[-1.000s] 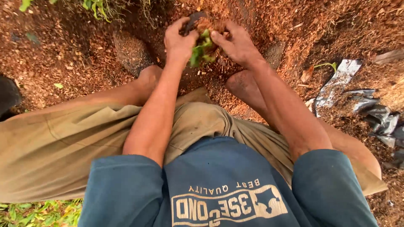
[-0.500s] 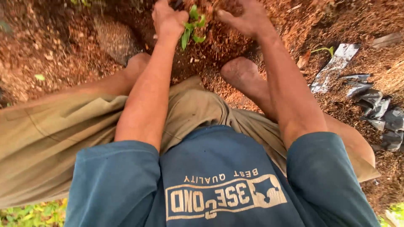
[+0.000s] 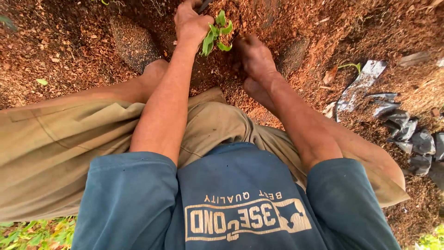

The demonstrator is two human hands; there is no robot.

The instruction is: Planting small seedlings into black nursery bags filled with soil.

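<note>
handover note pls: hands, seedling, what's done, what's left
Left hand: closed beside the seedling, touching its leaves, a dark thin object at its top edge; whether it grips that is unclear.
Right hand: palm down, pressing loose red soil just right of the seedling; holds nothing visible.
Seedling: upright in the soil between both hands, above the bare feet.
Torn black plastic bags lie on the ground to the right.
Done: seedling stands in the ground.
Left, probably: firm the soil around the stem, then let go.
</note>
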